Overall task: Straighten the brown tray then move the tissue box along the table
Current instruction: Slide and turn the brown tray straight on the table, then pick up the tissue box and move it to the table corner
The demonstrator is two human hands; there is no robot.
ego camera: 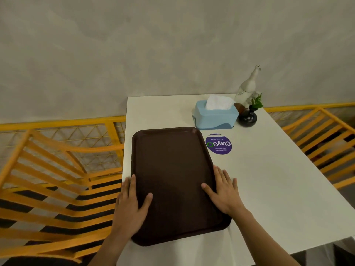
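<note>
The brown tray point(172, 169) lies flat on the left half of the white table point(269, 179), its long side running away from me. My left hand point(130, 206) grips the tray's left rim, thumb on its surface and fingers over the edge. My right hand point(223, 191) holds the right rim the same way. A light blue tissue box point(216, 117) with a white tissue sticking out stands beyond the tray's far right corner, apart from it.
A round purple sticker point(219, 144) is on the table between tray and box. A small dark vase with green leaves point(248, 117) and a pale figurine point(246, 89) stand right of the box. Orange slatted chairs point(57, 179) flank the table on both sides.
</note>
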